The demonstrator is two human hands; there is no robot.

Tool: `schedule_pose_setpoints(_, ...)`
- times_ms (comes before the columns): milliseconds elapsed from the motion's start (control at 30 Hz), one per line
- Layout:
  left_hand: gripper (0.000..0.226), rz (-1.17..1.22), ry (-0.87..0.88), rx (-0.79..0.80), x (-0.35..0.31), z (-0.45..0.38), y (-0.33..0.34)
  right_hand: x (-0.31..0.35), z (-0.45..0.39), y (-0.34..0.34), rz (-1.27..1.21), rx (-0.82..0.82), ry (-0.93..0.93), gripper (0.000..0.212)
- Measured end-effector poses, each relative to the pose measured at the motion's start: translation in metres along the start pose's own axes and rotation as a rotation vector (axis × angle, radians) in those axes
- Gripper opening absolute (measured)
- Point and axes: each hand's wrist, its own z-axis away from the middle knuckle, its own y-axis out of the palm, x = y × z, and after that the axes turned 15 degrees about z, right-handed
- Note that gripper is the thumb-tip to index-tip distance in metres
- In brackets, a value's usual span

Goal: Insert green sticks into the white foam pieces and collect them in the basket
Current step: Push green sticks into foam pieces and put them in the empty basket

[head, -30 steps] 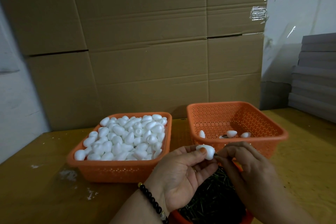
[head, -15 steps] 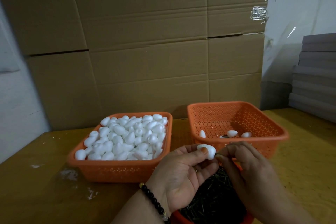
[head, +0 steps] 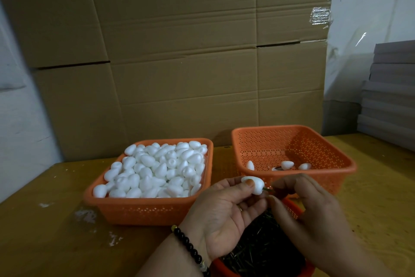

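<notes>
My left hand (head: 224, 213) pinches one white foam piece (head: 252, 184) between thumb and fingers, above the near edge of the desk (head: 45, 243). My right hand (head: 310, 211) pinches a green stick (head: 267, 190) whose tip touches the foam. Behind them stands the basket (head: 332, 153) holding a few pieces, and the full basket (head: 146, 211) is to its left.

The foam piece (head: 252, 184) pinched in the left hand (head: 224, 213) looks white, soft and matt. The stick (head: 267, 189) poking out toward the right hand (head: 307, 211) is thin and green. Just behind the grip, the basket (head: 332, 153) is orange plastic full of little holes. Below the hands, the table (head: 45, 231) is yellowish wood, smooth with white scuffs. The bracelet (head: 190, 249) has shiny black beads.
</notes>
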Motion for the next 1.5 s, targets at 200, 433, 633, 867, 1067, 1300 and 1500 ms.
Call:
schedule_pose_setpoints(200,0.040,0.021,0.021,0.018,-0.001,-0.002,-0.002,0.001,0.002,0.000,-0.014,0.025,0.007,0.018)
schedule_pose_setpoints(433,0.036,0.025,0.106,0.049,-0.002,-0.004,-0.003,-0.002,0.005,0.003,0.026,0.042,-0.009,0.026)
schedule_pose_setpoints(633,0.032,-0.243,0.313,0.034,0.000,-0.003,-0.005,0.001,0.004,0.003,0.072,0.084,-0.052,0.018)
schedule_pose_setpoints(867,0.040,-0.607,0.578,0.043,0.006,-0.005,-0.013,0.002,0.005,0.001,0.055,0.057,-0.061,0.027)
schedule_pose_setpoints(1067,0.047,-1.220,0.973,0.062,0.012,-0.007,-0.020,0.000,0.006,0.005,0.013,0.028,-0.057,0.054)
schedule_pose_setpoints(1300,0.072,-1.515,1.023,0.151,0.017,-0.003,-0.021,0.007,0.001,0.002,-0.162,0.069,-0.029,0.038)
schedule_pose_setpoints(1500,0.074,-1.510,1.014,0.197,0.016,-0.001,-0.020,0.001,0.004,0.006,-0.327,0.115,0.046,0.023)
